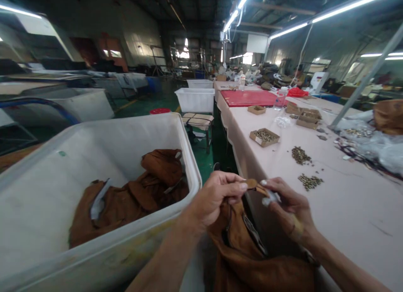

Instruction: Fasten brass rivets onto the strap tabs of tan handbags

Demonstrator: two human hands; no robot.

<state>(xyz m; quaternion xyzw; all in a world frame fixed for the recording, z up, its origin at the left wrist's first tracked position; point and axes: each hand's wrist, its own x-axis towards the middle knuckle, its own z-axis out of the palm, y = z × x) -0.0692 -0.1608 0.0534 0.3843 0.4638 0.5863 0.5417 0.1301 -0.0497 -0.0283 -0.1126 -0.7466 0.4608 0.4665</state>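
A brown fabric bag (248,250) hangs in front of me at the table's near edge. My left hand (214,197) is closed, pinching a small brown tab of the bag (252,183) at its top. My right hand (288,206) is closed too, gripping the other end of the same tab, with a small white piece (271,197) between its fingers. The two hands nearly touch above the bag.
A large white plastic bin (103,132) at my left holds several brown bags (138,191). The long pale table (340,191) at my right carries piles of small metal parts (310,181), small cardboard boxes (264,136), a red mat (250,97) and plastic wrap (374,145). A stool (197,121) and another bin (195,99) stand beyond.
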